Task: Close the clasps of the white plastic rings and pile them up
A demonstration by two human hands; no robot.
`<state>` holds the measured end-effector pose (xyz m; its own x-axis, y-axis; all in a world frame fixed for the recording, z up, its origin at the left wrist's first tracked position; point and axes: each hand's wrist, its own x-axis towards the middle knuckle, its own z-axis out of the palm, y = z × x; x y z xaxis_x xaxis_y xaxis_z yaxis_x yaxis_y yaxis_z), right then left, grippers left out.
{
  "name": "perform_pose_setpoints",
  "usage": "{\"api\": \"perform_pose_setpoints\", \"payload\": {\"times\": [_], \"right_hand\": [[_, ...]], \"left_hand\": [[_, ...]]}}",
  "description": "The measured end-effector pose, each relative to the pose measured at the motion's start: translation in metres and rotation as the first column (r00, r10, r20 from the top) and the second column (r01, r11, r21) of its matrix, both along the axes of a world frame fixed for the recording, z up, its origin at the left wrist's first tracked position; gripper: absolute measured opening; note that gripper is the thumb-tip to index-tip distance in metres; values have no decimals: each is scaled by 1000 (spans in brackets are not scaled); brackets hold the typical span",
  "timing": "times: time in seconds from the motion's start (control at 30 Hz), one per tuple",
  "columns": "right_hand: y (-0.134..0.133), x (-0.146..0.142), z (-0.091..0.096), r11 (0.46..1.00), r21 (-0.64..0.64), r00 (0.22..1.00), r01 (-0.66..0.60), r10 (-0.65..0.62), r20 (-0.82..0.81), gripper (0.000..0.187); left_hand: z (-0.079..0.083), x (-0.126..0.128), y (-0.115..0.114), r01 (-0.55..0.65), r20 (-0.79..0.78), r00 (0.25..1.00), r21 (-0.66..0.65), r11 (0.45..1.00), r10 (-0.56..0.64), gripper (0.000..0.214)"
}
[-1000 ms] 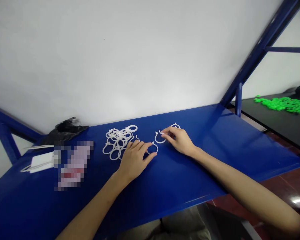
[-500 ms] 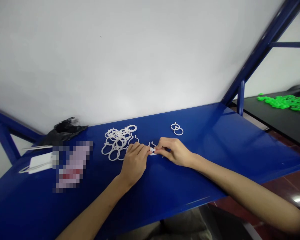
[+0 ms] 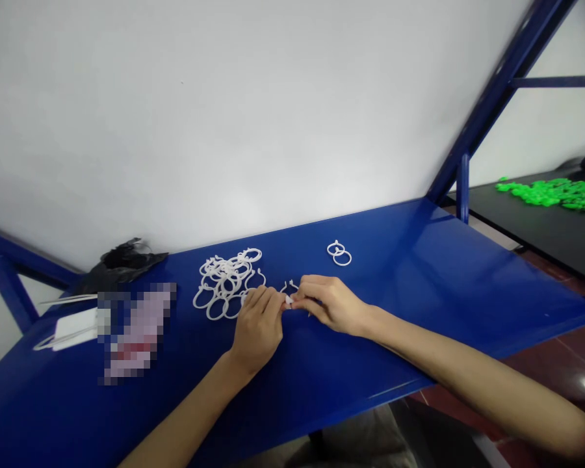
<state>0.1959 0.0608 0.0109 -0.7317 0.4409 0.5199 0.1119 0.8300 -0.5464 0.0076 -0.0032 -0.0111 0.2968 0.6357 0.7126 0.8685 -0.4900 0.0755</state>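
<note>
white plastic rings [image 3: 288, 290] sit pinched between both hands above the middle of a blue metal table [image 3: 419, 286]. the left hand [image 3: 258, 325] and right hand [image 3: 329, 304] meet fingertip to fingertip, fingers clamped on the rings. just left lies a loose pile of white rings [image 3: 225, 281]; a linked pair of rings [image 3: 339, 253] rests farther back on the right. a black bag [image 3: 121, 259] and a white cable [image 3: 63, 328] lie at far left.

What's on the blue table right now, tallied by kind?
Heaps of loose white rings: 1
Linked pairs of white rings: 1
White rings pinched between left hand and right hand: at least 1
Black bags: 1
White flat items: 1
Blurred items: 1
Total: 6
</note>
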Motion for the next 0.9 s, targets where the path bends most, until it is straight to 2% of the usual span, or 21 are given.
{"api": "perform_pose_setpoints", "payload": {"times": [0.1, 0.17, 0.3, 0.37, 0.47, 0.57, 0.63, 0.8, 0.9], "right_hand": [[3, 0, -4, 998, 66, 1000, -16, 14, 28, 22], [9, 0, -5, 995, 94, 999, 21, -24, 39, 23], [29, 7, -4, 964, 162, 970, 209, -226, 92, 22], [42, 16, -1, 916, 178, 912, 358, -385, 144, 23], [60, 34, 2, 802, 174, 767, 571, -597, 233, 23], [74, 51, 4, 682, 174, 616, 710, -722, 315, 23], [80, 58, 4, 627, 172, 546, 759, -758, 356, 21], [87, 64, 1, 574, 131, 483, 808, -774, 410, 22], [87, 64, 1, 558, 170, 467, 812, -797, 383, 24]], "left_hand": [[0, -2, 3, 16, -54, 998, -34, 999, -18, 27], [2, -3, 7, -4, -74, 997, -88, 996, -2, 25], [3, -7, 16, -139, -128, 985, -201, 970, 114, 20], [1, -10, 17, -205, -167, 972, -252, 946, 166, 34], [-3, -13, 16, -246, -200, 961, -304, 920, 191, 50], [-4, -13, 14, -236, -221, 960, -305, 923, 173, 52], [-5, -11, 15, -218, -223, 962, -294, 931, 155, 47], [-4, -13, 16, -169, -159, 979, -303, 938, 125, 36], [-1, -16, 15, -142, -94, 989, -321, 936, 117, 35]]}}
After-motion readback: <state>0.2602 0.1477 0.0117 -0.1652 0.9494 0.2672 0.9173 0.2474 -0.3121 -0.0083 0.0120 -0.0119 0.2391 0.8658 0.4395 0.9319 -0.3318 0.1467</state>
